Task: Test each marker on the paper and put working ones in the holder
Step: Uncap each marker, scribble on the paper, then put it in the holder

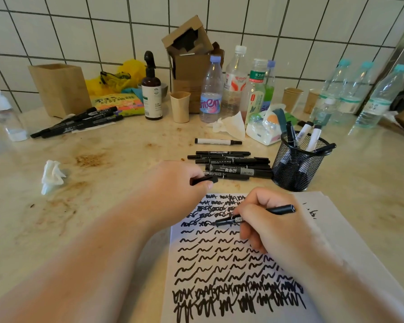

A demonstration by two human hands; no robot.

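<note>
My right hand (268, 220) grips a black marker (281, 209), its tip touching the white paper (219, 259) among black scribbles. My left hand (173, 185) rests at the paper's top left corner and pinches the marker's black cap (204, 179). Just beyond my hands lies a pile of black markers (231, 162), with one white marker (217, 141) behind it. The black mesh holder (297, 166) stands to the right of the pile and holds several markers. Another group of black markers (79, 122) lies at the far left.
Along the tiled wall stand a wooden box (61, 89), a pump bottle (152, 89), a cardboard box (189, 59), cups and several plastic bottles (210, 92). A crumpled tissue (51, 176) lies on the stained counter at left. A tissue pack (264, 129) sits behind the holder.
</note>
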